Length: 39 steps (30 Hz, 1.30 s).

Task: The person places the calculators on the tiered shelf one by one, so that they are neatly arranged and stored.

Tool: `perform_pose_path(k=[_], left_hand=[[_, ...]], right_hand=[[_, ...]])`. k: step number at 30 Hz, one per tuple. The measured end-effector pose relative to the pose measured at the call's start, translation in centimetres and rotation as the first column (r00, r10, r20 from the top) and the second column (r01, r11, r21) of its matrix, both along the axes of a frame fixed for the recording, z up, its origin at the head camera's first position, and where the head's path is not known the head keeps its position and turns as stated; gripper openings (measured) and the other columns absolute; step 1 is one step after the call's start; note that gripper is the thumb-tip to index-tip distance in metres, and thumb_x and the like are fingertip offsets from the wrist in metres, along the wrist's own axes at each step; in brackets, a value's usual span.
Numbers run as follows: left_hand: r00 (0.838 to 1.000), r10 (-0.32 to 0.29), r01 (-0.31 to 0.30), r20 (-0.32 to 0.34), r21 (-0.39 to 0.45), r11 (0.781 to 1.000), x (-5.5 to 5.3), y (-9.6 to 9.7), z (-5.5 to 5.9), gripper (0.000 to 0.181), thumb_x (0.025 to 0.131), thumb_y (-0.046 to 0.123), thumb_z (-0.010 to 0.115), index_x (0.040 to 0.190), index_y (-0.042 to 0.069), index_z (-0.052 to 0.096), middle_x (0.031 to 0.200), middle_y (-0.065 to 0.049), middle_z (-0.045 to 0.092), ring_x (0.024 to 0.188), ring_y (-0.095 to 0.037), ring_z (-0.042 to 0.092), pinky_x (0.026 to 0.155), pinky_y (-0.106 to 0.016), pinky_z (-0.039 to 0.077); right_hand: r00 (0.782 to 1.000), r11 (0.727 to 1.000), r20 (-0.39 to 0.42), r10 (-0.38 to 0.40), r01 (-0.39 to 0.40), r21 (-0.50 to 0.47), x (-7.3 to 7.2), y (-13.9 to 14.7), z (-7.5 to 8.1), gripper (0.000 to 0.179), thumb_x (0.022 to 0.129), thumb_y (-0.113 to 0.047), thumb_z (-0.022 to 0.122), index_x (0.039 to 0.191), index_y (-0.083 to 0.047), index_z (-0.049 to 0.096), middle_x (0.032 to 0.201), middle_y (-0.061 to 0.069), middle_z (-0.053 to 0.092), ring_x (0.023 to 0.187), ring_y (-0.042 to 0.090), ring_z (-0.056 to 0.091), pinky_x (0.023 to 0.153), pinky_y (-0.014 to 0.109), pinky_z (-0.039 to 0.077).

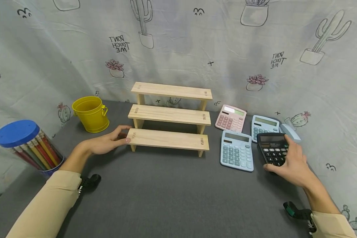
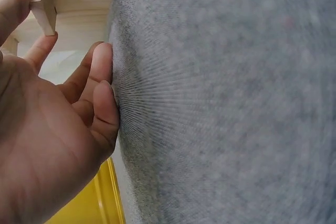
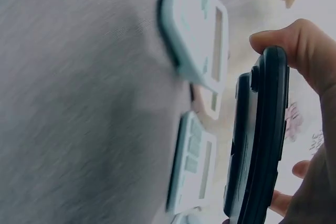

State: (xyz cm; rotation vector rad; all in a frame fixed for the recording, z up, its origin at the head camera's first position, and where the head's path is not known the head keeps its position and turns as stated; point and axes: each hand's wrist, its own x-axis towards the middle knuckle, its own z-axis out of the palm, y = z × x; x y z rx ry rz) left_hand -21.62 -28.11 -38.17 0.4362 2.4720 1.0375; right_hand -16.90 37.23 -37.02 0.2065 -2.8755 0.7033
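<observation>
A three-step wooden shelf [image 1: 169, 114] stands at the back of the grey table. At the left end of its lowest step, my left hand [image 1: 102, 142] pinches the board between thumb and forefinger; in the left wrist view its other fingers [image 2: 102, 64] rest against the grey cloth. My right hand [image 1: 294, 163] grips a black calculator [image 1: 273, 152] by its sides, tilted and raised off the table in the right wrist view. Next to it lie a light blue calculator [image 1: 236, 150], another blue one [image 1: 265, 123] partly covered, and a pink calculator [image 1: 230, 119].
A yellow bucket [image 1: 92, 115] stands left of the shelf. Nearer on the left is a tub of pencils [image 1: 38, 150] with a blue lid. A pale blue object [image 1: 290, 132], partly hidden, lies behind the black calculator. A cactus-print curtain [image 1: 178, 53] hangs behind the table.
</observation>
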Motion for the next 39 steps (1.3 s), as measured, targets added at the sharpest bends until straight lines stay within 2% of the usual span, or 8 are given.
perform_pose_path(k=[9, 16, 22, 30, 39], left_hand=[[1.000, 0.008, -0.009, 0.013, 0.018, 1.000, 0.1, 0.1, 0.0, 0.069, 0.108, 0.051, 0.046, 0.161, 0.024, 0.010, 0.161, -0.029, 0.024, 0.148, -0.049, 0.025, 0.112, -0.070, 0.030], [1.000, 0.012, -0.012, 0.019, 0.036, 0.999, 0.2, 0.0, -0.1, 0.070, 0.108, 0.050, 0.047, 0.161, 0.023, 0.011, 0.161, -0.028, 0.025, 0.149, -0.048, 0.025, 0.114, -0.069, 0.027], [0.999, 0.022, -0.024, 0.034, 0.046, 0.999, 0.2, -0.1, -0.3, 0.071, 0.107, 0.050, 0.049, 0.161, 0.023, 0.011, 0.161, -0.028, 0.024, 0.148, -0.048, 0.025, 0.113, -0.070, 0.027], [0.999, 0.030, -0.032, 0.034, 0.050, 0.998, 0.2, 0.1, 0.0, 0.071, 0.107, 0.051, 0.049, 0.161, 0.024, 0.012, 0.161, -0.028, 0.024, 0.148, -0.048, 0.026, 0.114, -0.069, 0.026], [0.999, 0.033, -0.034, 0.031, 0.042, 0.999, 0.1, 0.2, 0.2, 0.071, 0.107, 0.051, 0.049, 0.161, 0.023, 0.012, 0.161, -0.029, 0.025, 0.148, -0.048, 0.029, 0.115, -0.069, 0.025]], right_hand=[[0.999, 0.999, -0.024, 0.021, -0.021, -0.028, -0.7, -2.1, 2.0, 0.132, 0.072, -0.033, 0.089, 0.164, -0.008, -0.002, 0.155, 0.044, 0.012, 0.132, 0.067, 0.019, 0.101, 0.083, 0.018], [0.997, 0.997, -0.054, 0.062, -0.065, -0.041, -1.3, -3.9, 3.2, 0.130, 0.071, -0.031, 0.089, 0.164, -0.009, 0.002, 0.156, 0.040, 0.013, 0.138, 0.063, 0.018, 0.102, 0.082, 0.018], [0.997, 0.996, -0.037, 0.075, -0.076, -0.046, -2.0, -5.6, 4.3, 0.130, 0.072, -0.035, 0.090, 0.165, -0.013, 0.001, 0.159, 0.037, 0.010, 0.140, 0.062, 0.016, 0.099, 0.084, 0.020], [0.991, 0.990, -0.053, 0.124, -0.127, -0.062, -3.1, -7.9, 5.2, 0.132, 0.069, -0.034, 0.092, 0.165, -0.014, 0.004, 0.157, 0.035, 0.014, 0.134, 0.059, 0.024, 0.097, 0.079, 0.029], [0.983, 0.983, -0.059, 0.174, -0.177, -0.049, -4.0, -10.8, 6.4, 0.131, 0.071, -0.038, 0.091, 0.165, -0.014, 0.003, 0.163, 0.029, 0.011, 0.142, 0.056, 0.020, 0.103, 0.080, 0.026]])
